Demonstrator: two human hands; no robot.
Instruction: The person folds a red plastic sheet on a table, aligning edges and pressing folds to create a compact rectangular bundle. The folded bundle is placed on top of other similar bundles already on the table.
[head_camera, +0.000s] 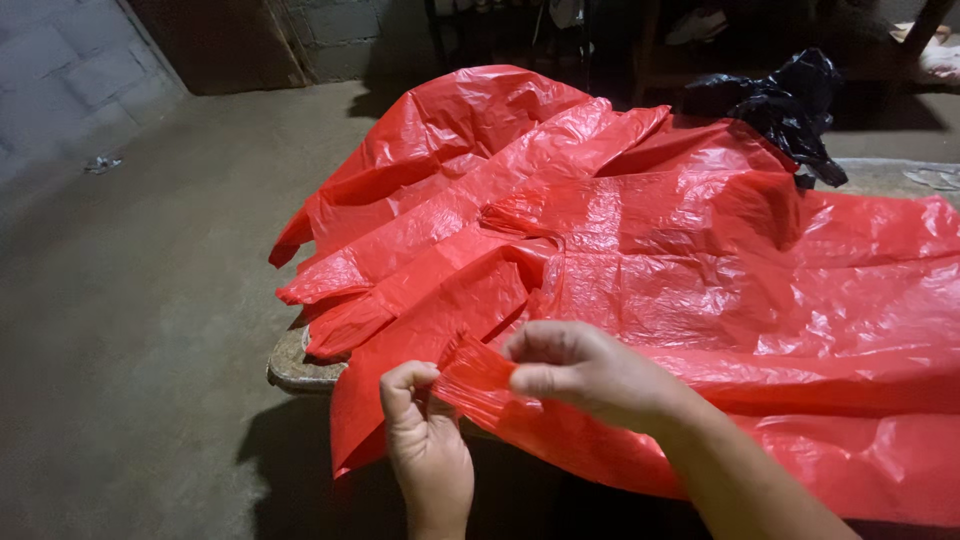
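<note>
- Both hands pinch a gathered, pleated edge of a red plastic sheet (700, 270): the left hand (428, 440) closes thumb and forefinger on the bunch from below, and the right hand (580, 372) curls its fingers (535, 345) shut around it from above, apparently to keep the folds tight.
- The sheet, glossy and heavily creased, spreads out from the hands over a low worn table (298, 365), its loose folds hanging past the edge.
- A crumpled black plastic bag (785, 100) lies at the sheet's far side, above a bare concrete floor (140, 300).
</note>
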